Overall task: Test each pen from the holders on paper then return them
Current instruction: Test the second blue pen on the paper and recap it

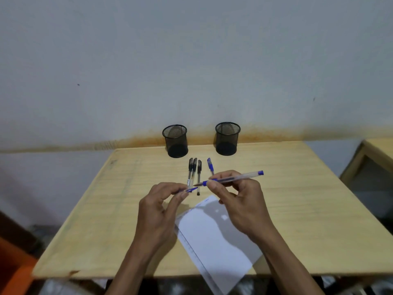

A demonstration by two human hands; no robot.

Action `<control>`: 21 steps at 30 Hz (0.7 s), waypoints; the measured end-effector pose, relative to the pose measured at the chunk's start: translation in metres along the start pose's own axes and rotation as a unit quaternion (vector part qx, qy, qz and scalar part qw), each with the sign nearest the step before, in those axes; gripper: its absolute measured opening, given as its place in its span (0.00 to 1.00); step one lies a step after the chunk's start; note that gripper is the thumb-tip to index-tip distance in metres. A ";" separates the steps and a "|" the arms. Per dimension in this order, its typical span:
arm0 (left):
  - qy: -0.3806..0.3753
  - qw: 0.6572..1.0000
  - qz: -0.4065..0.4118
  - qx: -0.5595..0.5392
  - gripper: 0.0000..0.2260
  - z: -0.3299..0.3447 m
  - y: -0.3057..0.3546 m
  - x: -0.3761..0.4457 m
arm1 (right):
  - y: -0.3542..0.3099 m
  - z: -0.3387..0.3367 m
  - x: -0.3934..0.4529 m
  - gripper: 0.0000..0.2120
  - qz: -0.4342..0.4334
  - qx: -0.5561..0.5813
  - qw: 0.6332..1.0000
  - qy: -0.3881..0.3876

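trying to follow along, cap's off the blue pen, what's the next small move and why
Probably lower the uncapped blue pen in the right hand to the paper and scribble: its tip is bare, and the left hand pinches the cap clear.

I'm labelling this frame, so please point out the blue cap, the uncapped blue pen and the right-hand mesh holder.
blue cap point(192, 189), head view, on the cap's tip jutting from the left hand's fingers.
uncapped blue pen point(240, 176), head view, on its clear barrel.
right-hand mesh holder point(227, 139), head view, on its mesh wall.
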State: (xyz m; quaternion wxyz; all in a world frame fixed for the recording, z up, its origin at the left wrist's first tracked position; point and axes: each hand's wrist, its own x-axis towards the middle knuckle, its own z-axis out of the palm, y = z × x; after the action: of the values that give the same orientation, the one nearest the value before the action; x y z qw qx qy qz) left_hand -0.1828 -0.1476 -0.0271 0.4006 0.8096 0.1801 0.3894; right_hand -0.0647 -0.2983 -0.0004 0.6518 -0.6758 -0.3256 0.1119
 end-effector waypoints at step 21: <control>-0.026 0.998 0.056 0.006 0.05 -0.004 0.016 0.002 | -0.002 0.006 -0.001 0.02 -0.025 0.005 0.999 -0.040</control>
State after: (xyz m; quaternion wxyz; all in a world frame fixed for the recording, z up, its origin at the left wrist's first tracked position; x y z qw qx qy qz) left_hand -0.1853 -0.1547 -0.0118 0.3778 0.8308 0.1268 0.3886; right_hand -0.0696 -0.2942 0.0005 0.6443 -0.6593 -0.3671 0.1241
